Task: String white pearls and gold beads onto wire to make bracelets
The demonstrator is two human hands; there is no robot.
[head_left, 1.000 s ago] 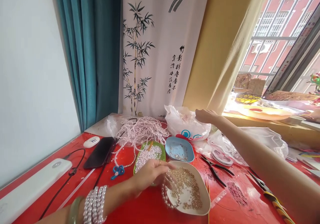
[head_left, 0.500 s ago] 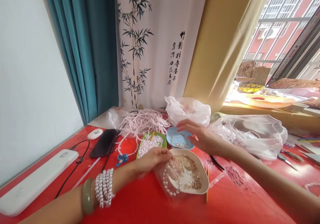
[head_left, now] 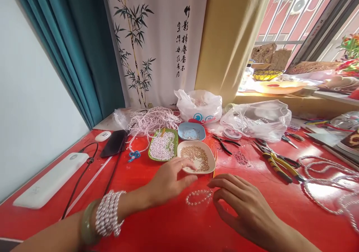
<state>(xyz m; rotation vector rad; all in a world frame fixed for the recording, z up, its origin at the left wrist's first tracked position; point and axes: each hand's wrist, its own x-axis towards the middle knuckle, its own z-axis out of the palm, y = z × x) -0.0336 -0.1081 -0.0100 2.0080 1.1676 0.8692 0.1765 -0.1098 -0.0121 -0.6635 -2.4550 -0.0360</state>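
A small beaded bracelet lies as a loop on the red table between my hands. My left hand holds nothing, its fingers stretched over the near edge of a cream dish of gold beads. On that wrist are a green bangle and several strands of pearl beads. Just right of the bracelet, my right hand is open, fingers bent and spread, fingertips close to the loop. Beside the cream dish stand a green dish of white pearl beads and a blue dish with small metal pieces.
Black pliers and yellow-handled pliers lie to the right, near long pearl strands. Heaped pearl strings and plastic bags line the back. A phone and a white power bank are on the left.
The bracelet, held up by my left hand over the cream dish earlier, now lies on the table. My right hand came back from the blue dish toward me. The view has shifted right and down.
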